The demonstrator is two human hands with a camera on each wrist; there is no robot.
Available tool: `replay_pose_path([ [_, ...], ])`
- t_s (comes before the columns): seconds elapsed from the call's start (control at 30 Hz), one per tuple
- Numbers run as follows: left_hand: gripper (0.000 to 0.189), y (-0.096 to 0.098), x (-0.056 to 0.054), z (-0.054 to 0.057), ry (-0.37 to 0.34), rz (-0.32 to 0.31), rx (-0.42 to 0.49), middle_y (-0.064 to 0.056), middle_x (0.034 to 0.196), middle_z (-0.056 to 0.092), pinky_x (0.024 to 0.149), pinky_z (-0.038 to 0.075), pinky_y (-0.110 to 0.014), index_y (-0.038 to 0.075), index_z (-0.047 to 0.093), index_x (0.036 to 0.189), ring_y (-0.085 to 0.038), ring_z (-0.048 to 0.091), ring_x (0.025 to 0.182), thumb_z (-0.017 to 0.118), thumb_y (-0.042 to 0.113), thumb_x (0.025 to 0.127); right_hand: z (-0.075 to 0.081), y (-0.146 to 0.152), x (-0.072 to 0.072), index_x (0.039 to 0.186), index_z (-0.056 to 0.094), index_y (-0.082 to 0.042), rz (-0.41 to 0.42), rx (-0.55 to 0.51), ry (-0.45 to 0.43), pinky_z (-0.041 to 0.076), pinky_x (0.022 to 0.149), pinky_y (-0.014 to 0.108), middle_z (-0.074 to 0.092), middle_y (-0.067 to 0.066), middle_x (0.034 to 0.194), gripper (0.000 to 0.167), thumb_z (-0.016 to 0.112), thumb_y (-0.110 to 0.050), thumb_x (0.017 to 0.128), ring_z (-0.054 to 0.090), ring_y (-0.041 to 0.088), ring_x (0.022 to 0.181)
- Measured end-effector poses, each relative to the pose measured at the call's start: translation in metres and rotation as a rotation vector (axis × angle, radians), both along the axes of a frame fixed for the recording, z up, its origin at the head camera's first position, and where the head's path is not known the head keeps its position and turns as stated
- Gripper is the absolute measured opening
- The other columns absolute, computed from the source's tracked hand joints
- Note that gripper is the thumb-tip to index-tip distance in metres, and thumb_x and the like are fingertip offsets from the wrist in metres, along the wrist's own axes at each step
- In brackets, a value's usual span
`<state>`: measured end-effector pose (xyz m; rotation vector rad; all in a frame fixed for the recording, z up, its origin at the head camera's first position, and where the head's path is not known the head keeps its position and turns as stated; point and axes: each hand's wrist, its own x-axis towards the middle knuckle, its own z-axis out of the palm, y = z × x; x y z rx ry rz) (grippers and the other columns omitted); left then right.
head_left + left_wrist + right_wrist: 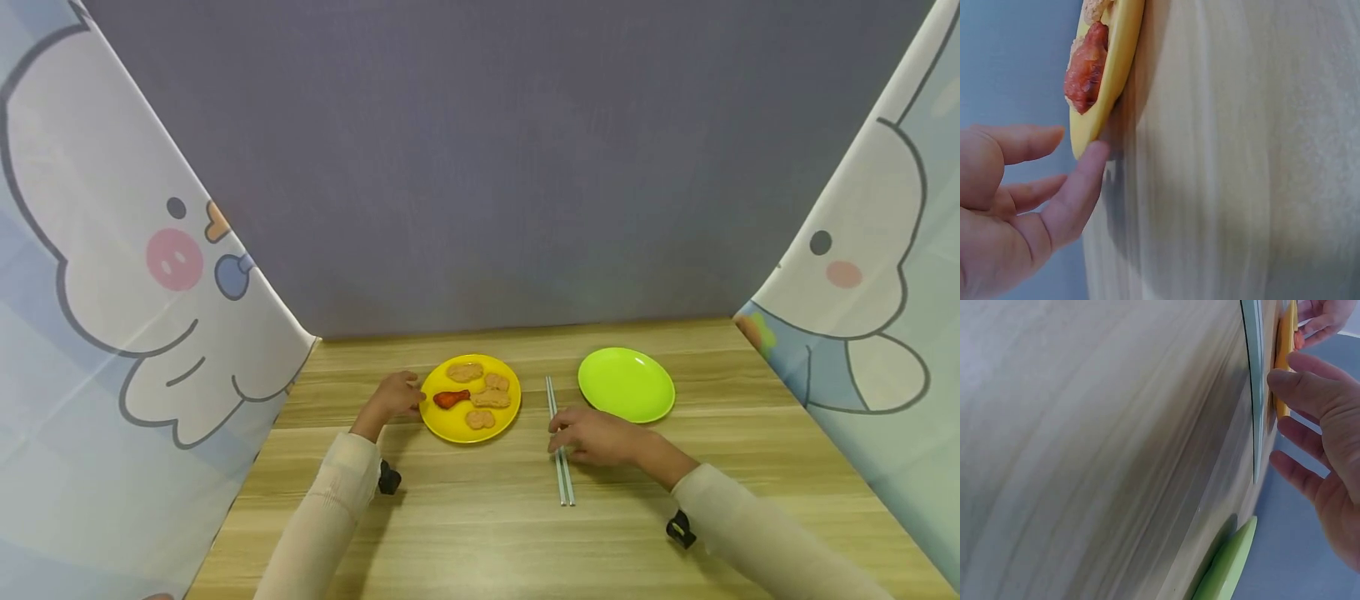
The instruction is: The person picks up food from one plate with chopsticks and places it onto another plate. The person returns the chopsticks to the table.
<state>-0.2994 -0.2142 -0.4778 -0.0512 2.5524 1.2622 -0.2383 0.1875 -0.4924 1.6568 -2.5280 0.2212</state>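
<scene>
My left hand (399, 395) is at the left rim of the yellow plate (454, 426). In the left wrist view one fingertip touches the plate's edge, while another digit stays above it. A red-brown drumstick (452, 399) lies on the plate near this hand, beside several tan pieces that look like breaded food (491, 398). Over a pair of pale chopsticks (560, 483) hovers my right hand (596, 436), its fingers spread and relaxed. The right wrist view shows a gap between those fingers and the chopsticks (1256, 400), which lie side by side on the table.
A bright green plate (626, 385) sits at the back right of the wooden table (480, 533). Behind the table rises a grey panel (510, 167). Cartoon-printed sheets (112, 208) flank both sides.
</scene>
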Motion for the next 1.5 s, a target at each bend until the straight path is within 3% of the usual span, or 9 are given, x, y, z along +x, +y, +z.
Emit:
replay_pose_path([
  [0.17, 0.055, -0.002, -0.003, -0.008, -0.033, 0.041, 0.087, -0.033, 0.134, 0.058, 0.077, 0.067, -0.035, -0.011, 0.044, 0.146, -0.025, 0.073, 0.091, 0.059, -0.002, 0.095, -0.006, -0.004, 0.000, 0.103, 0.078, -0.025, 0.063, -0.029, 0.012, 0.057, 0.089, 0.029, 0.069, -0.002, 0.110, 0.034, 0.088, -0.009, 0.075, 0.062, 0.015, 0.103],
  [0.33, 0.042, -0.004, -0.004, -0.011, -0.059, 0.091, 0.152, -0.026, 0.116, 0.067, 0.074, 0.067, -0.032, -0.011, 0.057, 0.132, -0.013, 0.068, 0.071, 0.062, -0.006, 0.091, -0.006, -0.008, 0.000, 0.098, 0.079, -0.025, 0.119, -0.027, 0.051, 0.058, 0.086, 0.025, 0.069, -0.002, 0.104, 0.033, 0.091, -0.008, 0.071, 0.063, 0.013, 0.098],
  [0.53, 0.037, -0.007, -0.006, -0.014, -0.119, 0.151, 0.234, -0.016, 0.106, 0.067, 0.079, 0.067, -0.033, -0.008, 0.061, 0.129, -0.013, 0.068, 0.073, 0.063, -0.004, 0.093, -0.007, -0.009, -0.001, 0.096, 0.080, -0.026, 0.133, 0.007, 0.054, 0.057, 0.083, 0.022, 0.069, -0.004, 0.102, 0.027, 0.090, -0.012, 0.075, 0.061, 0.012, 0.095],
  [0.77, 0.041, -0.009, -0.007, -0.018, -0.163, 0.192, 0.290, -0.015, 0.108, 0.066, 0.079, 0.067, -0.035, -0.006, 0.059, 0.133, -0.015, 0.069, 0.076, 0.065, -0.005, 0.093, -0.008, -0.011, -0.002, 0.093, 0.081, -0.024, 0.181, -0.016, 0.047, 0.057, 0.084, 0.020, 0.070, -0.006, 0.097, 0.023, 0.087, -0.010, 0.077, 0.063, 0.011, 0.095],
  [0.93, 0.043, -0.009, -0.006, -0.018, -0.179, 0.216, 0.318, -0.017, 0.111, 0.069, 0.081, 0.066, -0.036, -0.007, 0.060, 0.134, -0.015, 0.071, 0.077, 0.068, -0.006, 0.092, -0.007, -0.014, -0.004, 0.092, 0.080, -0.026, 0.173, 0.015, 0.053, 0.056, 0.084, 0.019, 0.071, -0.010, 0.093, 0.023, 0.084, -0.008, 0.079, 0.063, 0.009, 0.093],
  [1.17, 0.042, -0.010, -0.008, -0.017, -0.190, 0.248, 0.346, -0.016, 0.106, 0.070, 0.077, 0.067, -0.032, -0.011, 0.059, 0.131, -0.015, 0.072, 0.075, 0.070, -0.006, 0.091, 0.000, -0.029, -0.010, 0.083, 0.074, -0.030, 0.222, 0.143, 0.154, 0.045, 0.069, 0.016, 0.067, -0.014, 0.083, 0.021, 0.081, -0.010, 0.079, 0.055, 0.007, 0.078],
  [1.5, 0.044, -0.008, -0.006, -0.020, -0.174, 0.245, 0.357, -0.024, 0.123, 0.068, 0.081, 0.066, -0.034, -0.009, 0.060, 0.133, -0.016, 0.073, 0.080, 0.070, -0.009, 0.090, 0.012, -0.049, -0.010, 0.075, 0.070, -0.031, 0.197, 0.443, 0.209, 0.033, 0.060, 0.015, 0.061, -0.015, 0.079, 0.021, 0.074, -0.013, 0.085, 0.043, 0.006, 0.070],
])
